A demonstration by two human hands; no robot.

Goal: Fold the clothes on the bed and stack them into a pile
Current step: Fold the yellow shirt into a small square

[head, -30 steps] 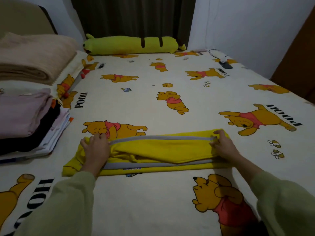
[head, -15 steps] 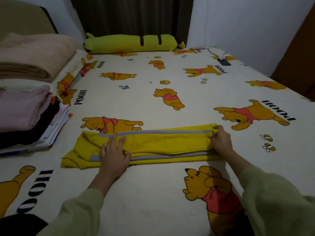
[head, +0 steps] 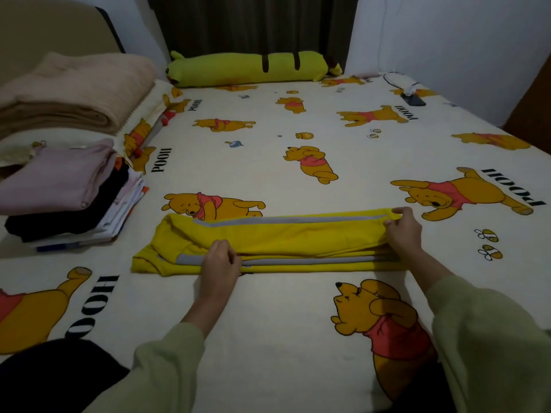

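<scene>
A yellow garment with grey stripes (head: 286,236) lies folded lengthwise into a long narrow strip across the bed (head: 268,338). My left hand (head: 220,259) sits at its near edge left of the middle, fingers curled and gripping the cloth. At the strip's right end my right hand (head: 404,229) pinches the fabric between thumb and fingers. A pile of folded clothes (head: 65,189), pink on top, black and white beneath, stands at the left side of the bed.
A folded beige blanket (head: 74,93) lies on the pillow at the back left. A long yellow-green plush bolster (head: 250,68) rests along the far edge. A phone with a white cable (head: 413,98) is at the back right, near the wall.
My left hand slid right from the garment's left end, flattened on it, and now curls on the near edge. The upper layer has settled flat. My right hand stays at the right end.
</scene>
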